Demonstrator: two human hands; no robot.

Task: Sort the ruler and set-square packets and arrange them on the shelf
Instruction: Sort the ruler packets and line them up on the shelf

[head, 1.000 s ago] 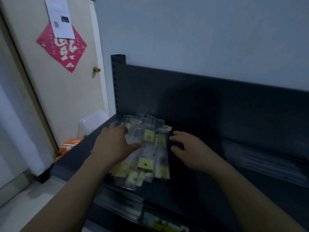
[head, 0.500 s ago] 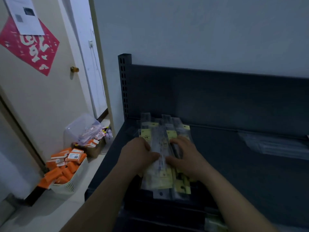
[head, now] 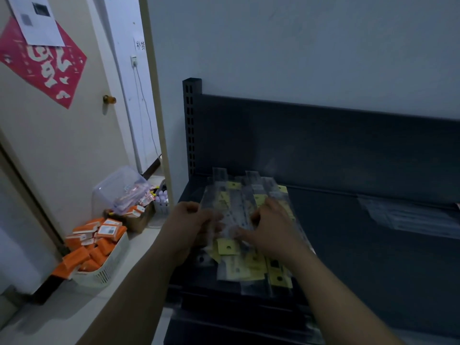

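A dark metal shelf (head: 348,245) with an upright back panel (head: 323,145) stands against a pale wall, as seen from the worker's head camera. To the shelf's left is a cream door (head: 62,145) bearing a red diamond-shaped paper (head: 47,66) and a white printed sheet (head: 37,18).

On the shelf's left end lies a loose pile of ruler and set-square packets (head: 239,202), clear sleeves with yellow header cards, fanned from the back panel to the front edge. A second, flatter batch of clear packets (head: 408,217) lies towards the shelf's right end, well apart from the pile.

On the floor left of the shelf sits a white slotted basket (head: 107,270) heaped with orange boxes (head: 97,255). Behind it, nearer the shelf's corner post, is a clear plastic tub (head: 112,190) tipped on its side.

Both bare hands work at the pile. The left hand (head: 194,225) has its fingers curled in around the pile's left edge, gripping packets there. The right hand (head: 271,220) lies on top of the pile with fingers bent and tips on the sleeves. Motion blur hides whether it pinches a packet or only presses down.
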